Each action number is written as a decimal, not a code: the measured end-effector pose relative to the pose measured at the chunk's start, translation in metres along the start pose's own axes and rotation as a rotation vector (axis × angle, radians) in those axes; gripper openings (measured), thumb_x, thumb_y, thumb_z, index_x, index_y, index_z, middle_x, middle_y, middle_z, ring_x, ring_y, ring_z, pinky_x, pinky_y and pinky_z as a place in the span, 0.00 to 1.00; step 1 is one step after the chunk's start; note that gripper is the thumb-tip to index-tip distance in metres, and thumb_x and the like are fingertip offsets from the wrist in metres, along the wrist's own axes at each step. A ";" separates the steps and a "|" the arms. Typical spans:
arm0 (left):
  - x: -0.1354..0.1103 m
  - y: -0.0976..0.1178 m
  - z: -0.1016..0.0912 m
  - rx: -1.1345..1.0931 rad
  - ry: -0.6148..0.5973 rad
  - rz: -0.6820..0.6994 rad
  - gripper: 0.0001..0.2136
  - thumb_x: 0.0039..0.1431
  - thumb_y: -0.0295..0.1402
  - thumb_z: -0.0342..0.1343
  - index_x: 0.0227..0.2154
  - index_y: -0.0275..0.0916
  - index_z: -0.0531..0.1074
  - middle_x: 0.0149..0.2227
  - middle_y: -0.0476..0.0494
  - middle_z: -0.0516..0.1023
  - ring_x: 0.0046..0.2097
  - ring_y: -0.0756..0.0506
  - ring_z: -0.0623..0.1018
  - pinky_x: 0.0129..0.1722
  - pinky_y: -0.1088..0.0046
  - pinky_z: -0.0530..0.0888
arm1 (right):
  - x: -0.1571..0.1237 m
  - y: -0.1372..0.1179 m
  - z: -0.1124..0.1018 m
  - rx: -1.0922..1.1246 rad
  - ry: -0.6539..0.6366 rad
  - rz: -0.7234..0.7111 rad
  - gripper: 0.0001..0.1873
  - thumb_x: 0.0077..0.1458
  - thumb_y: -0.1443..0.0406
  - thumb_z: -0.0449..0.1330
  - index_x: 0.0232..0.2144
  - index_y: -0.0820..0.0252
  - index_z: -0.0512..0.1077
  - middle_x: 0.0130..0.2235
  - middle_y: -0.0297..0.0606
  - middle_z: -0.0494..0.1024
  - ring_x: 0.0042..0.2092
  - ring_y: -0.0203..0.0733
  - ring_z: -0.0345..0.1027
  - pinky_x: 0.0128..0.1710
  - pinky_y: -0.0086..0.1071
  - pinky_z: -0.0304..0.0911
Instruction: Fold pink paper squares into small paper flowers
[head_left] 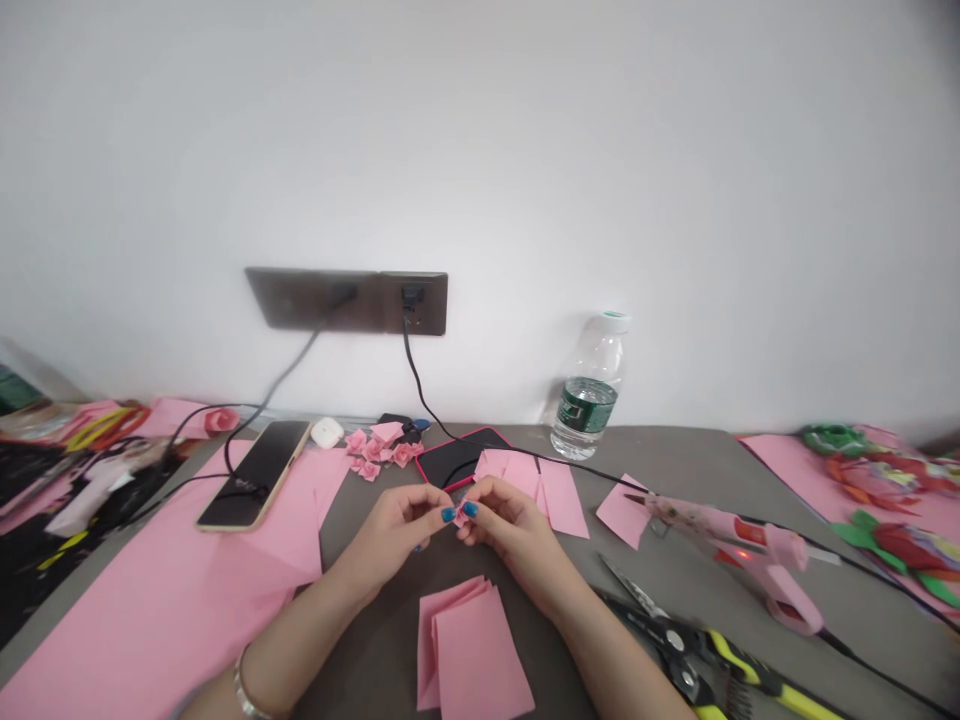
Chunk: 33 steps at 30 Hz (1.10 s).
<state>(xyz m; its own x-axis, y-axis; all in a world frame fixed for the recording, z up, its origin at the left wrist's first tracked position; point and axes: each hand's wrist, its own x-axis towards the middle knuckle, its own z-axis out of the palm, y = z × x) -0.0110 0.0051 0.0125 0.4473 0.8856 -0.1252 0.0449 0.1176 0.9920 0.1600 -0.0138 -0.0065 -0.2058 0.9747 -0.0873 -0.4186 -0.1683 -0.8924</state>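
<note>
Two hands meet at the centre of the head view: your left hand [390,535] and your right hand [510,530] are close together, and the blue-nailed fingertips [448,515] of both pinch a small folded piece of pink paper [460,516]. Neither hand is released or clenched into a fist. The piece sits right between the fingertips, so you cannot tell how its folds lie. It looks light and soft, likely to crease or spring open, so your best hold is a gentle pinch with the finger pads at its thickest folded part.

Around your hands, on the grey table [660,470], a stack of folded pink paper [472,650] lies at 6 o'clock and more pink paper sheets [541,490] lie at 1 o'clock. A cluster of small pink paper flowers [373,450] sits at 11 o'clock, and a phone with a red edge [450,462] sits at 12 o'clock. A pink glue gun [739,540] rests at 3 o'clock, yellow-handled cutters [675,640] at 4 o'clock, and a large pink sheet [150,600] spreads out at 8 o'clock.
</note>
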 end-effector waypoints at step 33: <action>0.000 -0.003 0.005 0.022 0.161 0.028 0.12 0.51 0.40 0.61 0.31 0.35 0.73 0.23 0.53 0.69 0.20 0.54 0.65 0.20 0.79 0.63 | 0.001 0.002 0.004 -0.004 0.107 -0.063 0.13 0.43 0.58 0.72 0.27 0.60 0.76 0.29 0.34 0.76 0.31 0.35 0.68 0.30 0.27 0.65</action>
<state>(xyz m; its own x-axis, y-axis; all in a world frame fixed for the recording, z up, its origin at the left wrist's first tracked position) -0.0065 0.0029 0.0095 0.3002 0.9490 -0.0964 0.0549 0.0837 0.9950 0.1551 -0.0136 -0.0068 -0.0839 0.9935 -0.0772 -0.4240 -0.1057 -0.8995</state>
